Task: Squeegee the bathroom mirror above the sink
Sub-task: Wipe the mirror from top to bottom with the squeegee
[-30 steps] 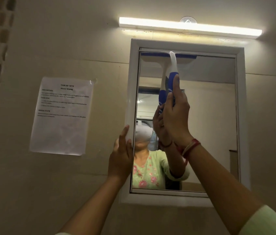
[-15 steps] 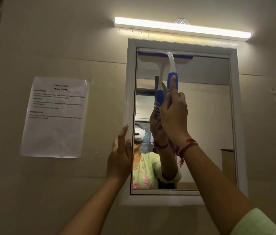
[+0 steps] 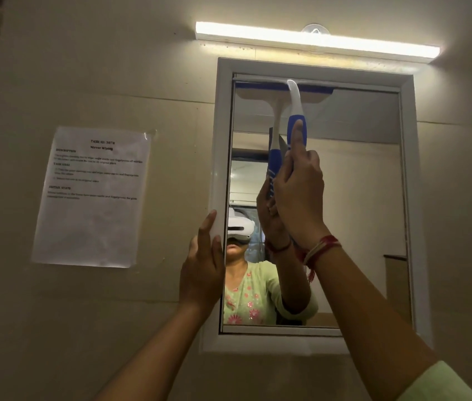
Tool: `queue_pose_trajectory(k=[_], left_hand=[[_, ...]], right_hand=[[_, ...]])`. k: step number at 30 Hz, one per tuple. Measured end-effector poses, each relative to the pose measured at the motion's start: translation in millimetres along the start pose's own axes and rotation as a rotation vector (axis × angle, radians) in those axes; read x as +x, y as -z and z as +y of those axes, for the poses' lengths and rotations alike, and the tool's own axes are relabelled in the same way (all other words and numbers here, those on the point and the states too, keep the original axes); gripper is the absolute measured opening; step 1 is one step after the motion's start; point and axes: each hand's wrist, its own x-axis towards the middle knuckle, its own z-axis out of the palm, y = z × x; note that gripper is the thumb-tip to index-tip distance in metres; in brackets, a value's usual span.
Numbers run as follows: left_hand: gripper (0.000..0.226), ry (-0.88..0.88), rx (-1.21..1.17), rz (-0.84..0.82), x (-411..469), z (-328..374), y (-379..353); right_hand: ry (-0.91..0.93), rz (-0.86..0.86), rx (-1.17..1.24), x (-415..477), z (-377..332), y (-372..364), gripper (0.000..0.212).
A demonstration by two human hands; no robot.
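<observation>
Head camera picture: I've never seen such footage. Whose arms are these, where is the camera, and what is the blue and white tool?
No machine here: the camera sits on a person's head, so both raised arms are theirs. The figure in the mirror is their reflection. The right hand grips a squeegee by its handle, blade at the top of the glass. The left hand rests, fingers straight, on the mirror's white frame. A printed sheet hangs on the wall at left; a strip light glows above.
</observation>
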Motion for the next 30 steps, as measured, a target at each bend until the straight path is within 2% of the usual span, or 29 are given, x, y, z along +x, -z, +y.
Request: queue_pose_trajectory(k=[5, 30], left_hand=[[0.042, 0.002, -0.006, 0.001, -0.3, 1.2, 0.3], [0.045, 0.012, 0.008, -0.029, 0.0, 0.7, 2.8]], right_hand=[[0.006, 0.029, -0.007, -3.2, 5.8, -8.3, 0.059], [-0.031, -0.072, -0.135, -45.9, 3.1, 12.2, 0.062]])
